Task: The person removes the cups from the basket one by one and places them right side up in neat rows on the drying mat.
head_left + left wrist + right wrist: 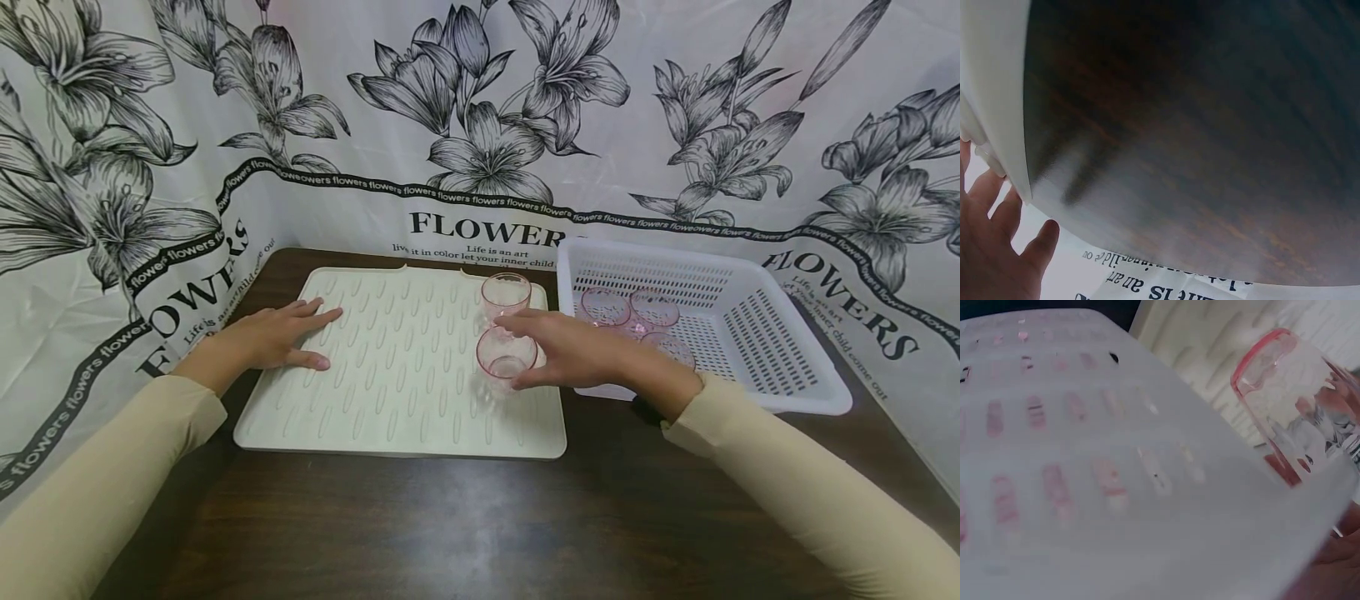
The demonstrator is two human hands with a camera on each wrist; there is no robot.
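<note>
A ribbed off-white drying mat point(397, 392) lies on the dark wooden table. My left hand point(281, 337) rests on its left edge with fingers spread and fairly straight; the left wrist view shows those fingers point(1007, 212) at the mat's edge. With my right hand point(577, 346) I grip a clear pink-rimmed glass point(506, 367) by its right side, over the right part of the mat. In the right wrist view this glass point(1291, 394) appears tilted, beyond the basket wall. Just behind it stands a second pink-rimmed glass point(506, 292) on the mat.
To the right of the mat sits a white perforated plastic basket point(813, 375) with several pink-rimmed glasses point(656, 308) inside, partly hidden by my right forearm. A white flower-printed cloth point(315, 212) hangs behind and at both sides. Dark tabletop point(390, 525) extends in front.
</note>
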